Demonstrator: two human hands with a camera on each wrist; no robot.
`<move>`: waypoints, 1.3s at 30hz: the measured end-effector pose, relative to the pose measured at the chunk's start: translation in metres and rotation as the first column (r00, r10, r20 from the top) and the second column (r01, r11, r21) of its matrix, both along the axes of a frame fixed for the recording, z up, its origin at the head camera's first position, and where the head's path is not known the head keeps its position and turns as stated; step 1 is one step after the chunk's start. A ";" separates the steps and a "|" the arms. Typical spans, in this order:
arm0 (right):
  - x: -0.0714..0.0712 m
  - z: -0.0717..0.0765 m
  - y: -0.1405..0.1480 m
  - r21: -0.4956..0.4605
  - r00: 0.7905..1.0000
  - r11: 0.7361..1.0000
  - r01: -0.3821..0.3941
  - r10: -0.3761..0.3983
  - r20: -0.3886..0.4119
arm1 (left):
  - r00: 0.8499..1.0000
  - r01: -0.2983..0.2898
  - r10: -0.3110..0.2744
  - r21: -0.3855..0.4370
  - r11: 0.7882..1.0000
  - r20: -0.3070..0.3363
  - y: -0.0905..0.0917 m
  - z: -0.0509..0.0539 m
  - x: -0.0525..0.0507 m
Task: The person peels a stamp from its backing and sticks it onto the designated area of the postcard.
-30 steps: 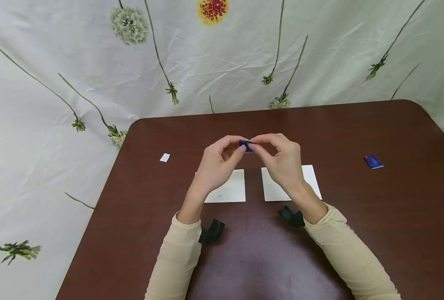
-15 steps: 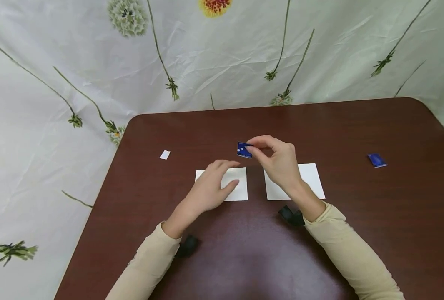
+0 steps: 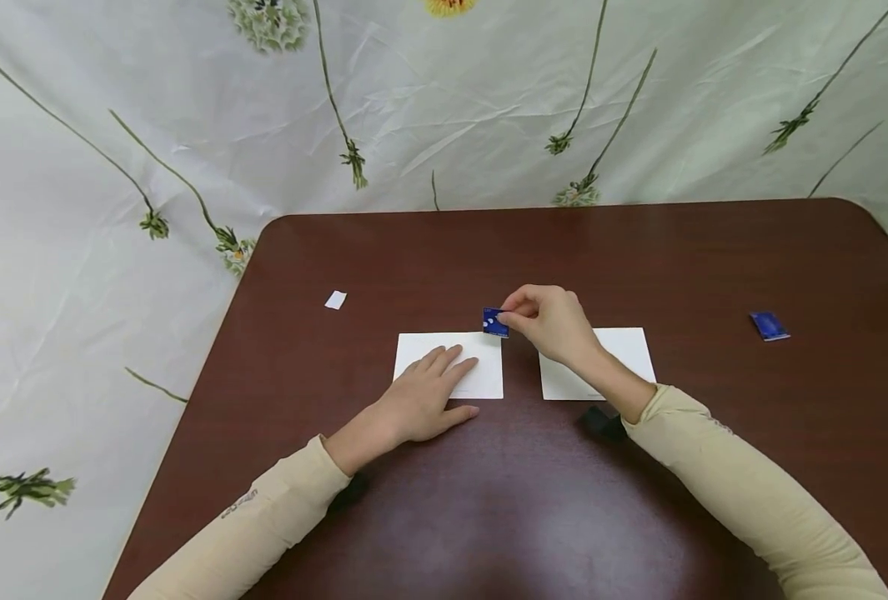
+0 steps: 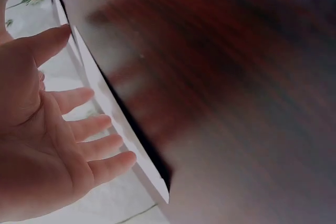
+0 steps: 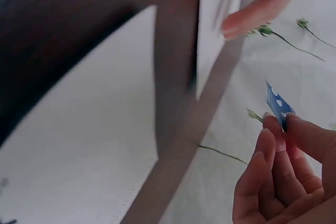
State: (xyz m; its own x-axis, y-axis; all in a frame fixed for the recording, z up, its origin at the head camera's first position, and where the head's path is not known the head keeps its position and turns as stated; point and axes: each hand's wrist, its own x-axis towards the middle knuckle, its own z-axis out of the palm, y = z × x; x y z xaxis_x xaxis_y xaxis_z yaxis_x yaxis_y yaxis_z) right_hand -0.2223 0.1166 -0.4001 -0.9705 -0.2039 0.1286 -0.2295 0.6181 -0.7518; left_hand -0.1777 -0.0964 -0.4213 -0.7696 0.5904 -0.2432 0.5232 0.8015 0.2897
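My right hand [image 3: 556, 325] pinches a small flat blue card with white spots [image 3: 492, 321] between thumb and index finger. The card is upright at the far right corner of the left white sheet [image 3: 489, 385]; whether they touch is unclear. In the right wrist view the same blue card [image 5: 277, 102] is seen nearly edge-on. My left hand [image 3: 421, 396] lies with spread fingers over that left sheet, thumb beyond its near edge. In the left wrist view the left hand's [image 4: 58, 124] palm shows, holding nothing, with its fingertips near the sheet's edge.
A second white sheet [image 3: 627, 350] lies to the right, partly behind the right forearm. Farther right is another small blue piece [image 3: 770, 326]. A small white scrap [image 3: 335, 300] lies at the left of the brown table [image 3: 639, 258]. Floral cloth [image 3: 444, 108] hangs behind.
Both hands held the blue card at first; the left hand let go and moved down over the left sheet. The right hand brought the card down and nearer that sheet.
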 end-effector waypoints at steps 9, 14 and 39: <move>-0.013 -0.014 -0.003 0.016 0.947 0.999 -0.050 0.042 0.318 | 0.999 -0.001 0.003 -0.030 1.000 0.048 -0.001 -0.003 0.003; -0.020 -0.018 -0.007 0.021 0.912 0.999 -0.040 0.028 0.409 | 0.996 0.004 -0.001 -0.028 1.000 0.090 -0.003 -0.004 0.003; -0.031 -0.017 -0.023 0.093 0.872 0.993 -0.073 0.018 0.488 | 0.999 -0.018 0.016 -0.068 0.997 -0.030 0.001 -0.008 0.006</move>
State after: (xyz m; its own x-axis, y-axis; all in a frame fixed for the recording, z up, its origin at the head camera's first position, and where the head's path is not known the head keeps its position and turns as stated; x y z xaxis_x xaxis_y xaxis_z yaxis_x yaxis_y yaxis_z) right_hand -0.2532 0.0931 -0.4176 -0.8939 -0.2354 -0.3814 0.1179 0.6976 -0.7068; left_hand -0.1713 -0.0951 -0.4292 -0.7866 0.5600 -0.2600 0.5171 0.8276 0.2184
